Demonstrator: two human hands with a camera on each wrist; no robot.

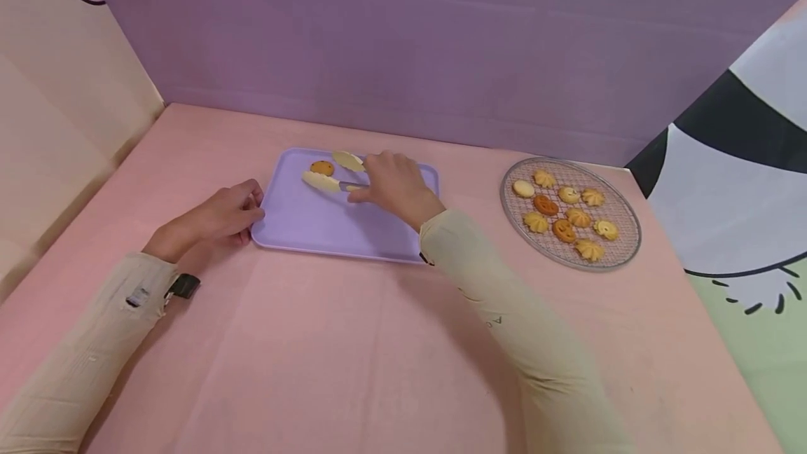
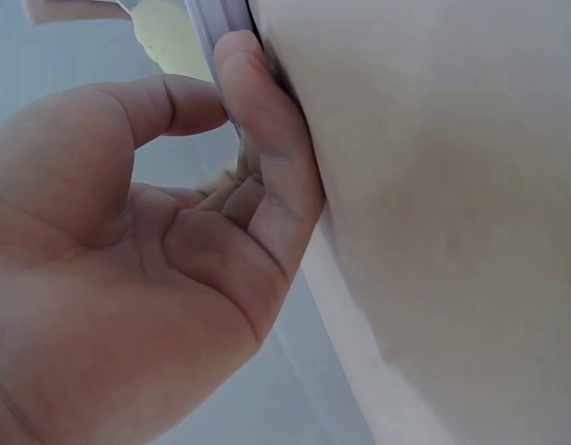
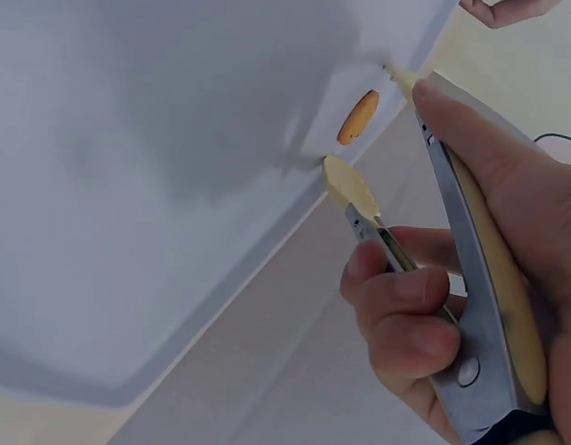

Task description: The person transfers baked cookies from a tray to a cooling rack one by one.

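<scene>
A lavender tray (image 1: 302, 226) lies on the pink table, its left edge pinched between the thumb and fingers of my left hand (image 1: 223, 214). The left wrist view shows the thumb over the tray's rim (image 2: 209, 28) and the fingers beneath. With my right hand (image 1: 398, 184) I grip metal tongs (image 3: 471, 269) that have cream-coloured tips, which stand apart. Between those tips a round, dark-specked cookie (image 1: 322, 168) rests on the tray near its far left corner. In the right wrist view the same cookie (image 3: 358, 117) shows a gap to the tips on both sides.
To the right of the tray stands a round wire-mesh rack (image 1: 621, 233) with a grey rim. It bears several cookies, among them swirled ones, a pale round one (image 1: 523, 188) and brown pretzel-shaped ones (image 1: 564, 230). A purple wall (image 1: 403, 54) rises behind the table.
</scene>
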